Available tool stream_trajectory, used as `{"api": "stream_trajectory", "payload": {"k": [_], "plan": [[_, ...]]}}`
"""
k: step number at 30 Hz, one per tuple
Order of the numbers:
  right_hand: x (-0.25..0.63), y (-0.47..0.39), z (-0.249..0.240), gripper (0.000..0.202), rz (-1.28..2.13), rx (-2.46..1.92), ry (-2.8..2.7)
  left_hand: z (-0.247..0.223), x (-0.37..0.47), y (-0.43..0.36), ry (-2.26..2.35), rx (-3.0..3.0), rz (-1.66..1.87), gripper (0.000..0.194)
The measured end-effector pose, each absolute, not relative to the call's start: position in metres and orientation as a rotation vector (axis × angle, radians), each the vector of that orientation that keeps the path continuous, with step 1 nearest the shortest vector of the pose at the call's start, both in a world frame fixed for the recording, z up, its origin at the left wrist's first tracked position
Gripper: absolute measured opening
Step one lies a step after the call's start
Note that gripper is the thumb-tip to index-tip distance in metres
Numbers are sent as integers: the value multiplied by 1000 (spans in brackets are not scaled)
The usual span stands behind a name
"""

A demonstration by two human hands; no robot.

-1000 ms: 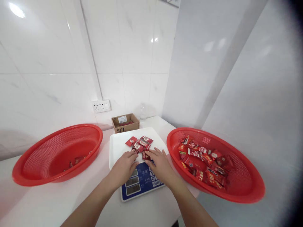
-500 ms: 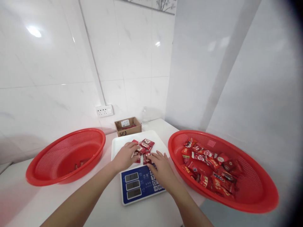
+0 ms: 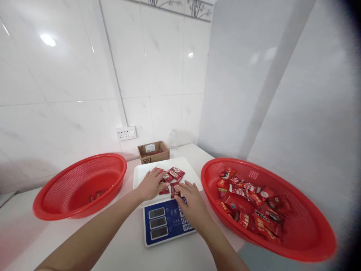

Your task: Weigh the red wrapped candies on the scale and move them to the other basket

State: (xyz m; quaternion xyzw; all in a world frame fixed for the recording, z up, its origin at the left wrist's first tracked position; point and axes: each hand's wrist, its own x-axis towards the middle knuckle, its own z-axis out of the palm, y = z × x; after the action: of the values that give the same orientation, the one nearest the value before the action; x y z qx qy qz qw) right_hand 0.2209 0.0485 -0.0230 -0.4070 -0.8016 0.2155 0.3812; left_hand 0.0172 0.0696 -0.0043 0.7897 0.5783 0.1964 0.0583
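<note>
Several small red snack packets [image 3: 175, 172] lie on the white pan of a digital scale [image 3: 189, 167]. My left hand [image 3: 152, 185] is open, its fingers spread over the packets at the pan's left side, partly covering them. My right hand [image 3: 192, 203] is open too, over the pan's front right. Its fingertips are at a dark red packet [image 3: 174, 190]; whether they touch it I cannot tell. The scale's blue panel [image 3: 170, 235] faces me with three small displays, and my right hand hides some of its keys.
A red perforated basket [image 3: 81, 162] with a few packets stands at left. At right, another red basket [image 3: 310, 210] holds many red packets. Behind the scale are a small cardboard box [image 3: 153, 157] and a clear bottle [image 3: 173, 138]. A wall socket [image 3: 126, 133] sits above.
My left hand has shifted slightly, its fingers flatter and more spread over the packets. My right hand stays almost in place. The whole view has tilted a little.
</note>
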Motion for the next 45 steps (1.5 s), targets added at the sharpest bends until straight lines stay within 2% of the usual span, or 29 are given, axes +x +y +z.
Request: {"api": "stream_trajectory", "payload": {"k": [3,8,11,13,16,21,24,26,28,30,32,33,35,37,45], "plan": [[214,39,-13,28,903,-917,-1772,11,20,72,1750,2316,787,46],[170,-8,-8,47,2075,-578,-915,75,36,73,1713,2108,1252,51],[133,-41,-17,51,2510,-466,-755,117,55,68,1459,1801,1667,52],[114,-55,-21,50,2665,-493,-676,135,68,63,1174,1578,1869,52],[102,-61,-19,47,2759,-411,-593,144,83,57,1016,1511,1943,46],[101,-55,-13,48,2754,-349,-619,131,90,61,1128,1490,1856,42],[110,-50,-20,58,2777,-414,-738,114,83,72,1388,1753,1636,47],[124,-43,-24,65,2722,-442,-911,94,75,79,1538,2017,1413,46],[145,-31,-23,65,2497,-466,-1187,68,63,84,1574,2175,1215,38],[169,-12,-18,54,1985,-634,-1535,39,50,87,1579,2276,1025,32],[189,10,-13,34,1276,-847,-1794,13,37,86,1594,2350,842,33],[197,22,-11,30,990,-907,-1901,3,32,85,1601,2377,762,35],[206,42,-9,31,627,-981,-2079,-10,24,83,1610,2418,635,38],[208,55,-11,30,510,-1031,-2232,-15,18,81,1614,2451,547,39],[193,88,-18,29,555,-979,-2380,-16,-3,77,1689,2463,378,45]]}}
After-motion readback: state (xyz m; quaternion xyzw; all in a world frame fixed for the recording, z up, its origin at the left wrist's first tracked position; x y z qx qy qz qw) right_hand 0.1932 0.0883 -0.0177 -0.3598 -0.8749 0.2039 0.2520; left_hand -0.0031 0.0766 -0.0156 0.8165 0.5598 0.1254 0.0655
